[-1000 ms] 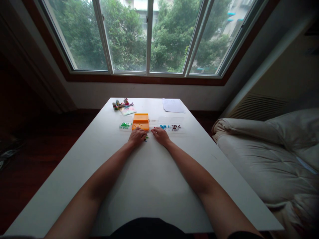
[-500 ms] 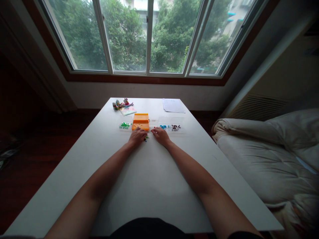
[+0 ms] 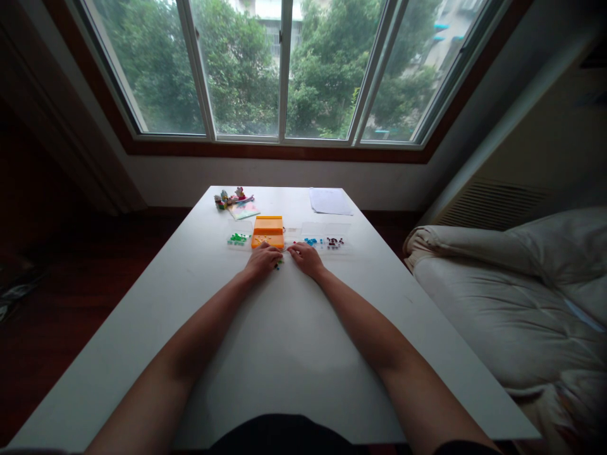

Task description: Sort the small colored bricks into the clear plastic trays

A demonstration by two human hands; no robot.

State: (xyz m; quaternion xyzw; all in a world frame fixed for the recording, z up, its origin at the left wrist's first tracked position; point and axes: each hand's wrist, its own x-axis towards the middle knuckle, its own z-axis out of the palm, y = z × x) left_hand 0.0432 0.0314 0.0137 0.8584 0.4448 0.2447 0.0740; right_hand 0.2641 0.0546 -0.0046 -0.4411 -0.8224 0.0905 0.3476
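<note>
Both my arms stretch out over a white table point(image 3: 284, 354). My left hand point(image 3: 262, 259) rests knuckles up just in front of an orange box point(image 3: 268, 231), fingers curled around small dark and green pieces point(image 3: 277, 264) that peek out at its right edge. My right hand point(image 3: 306, 257) lies a little to the right, fingers bent down onto the table, and what is under them is hidden. Clear trays hold green pieces point(image 3: 238, 238), blue pieces point(image 3: 310, 241) and dark red pieces point(image 3: 334, 241) on either side of the box.
At the table's far left sit a small colourful toy model point(image 3: 231, 197) and a printed booklet point(image 3: 243, 210). A white sheet of paper point(image 3: 329, 201) lies far right. A bed with pale bedding point(image 3: 516, 291) stands to the right, and a large window point(image 3: 284, 69) lies beyond.
</note>
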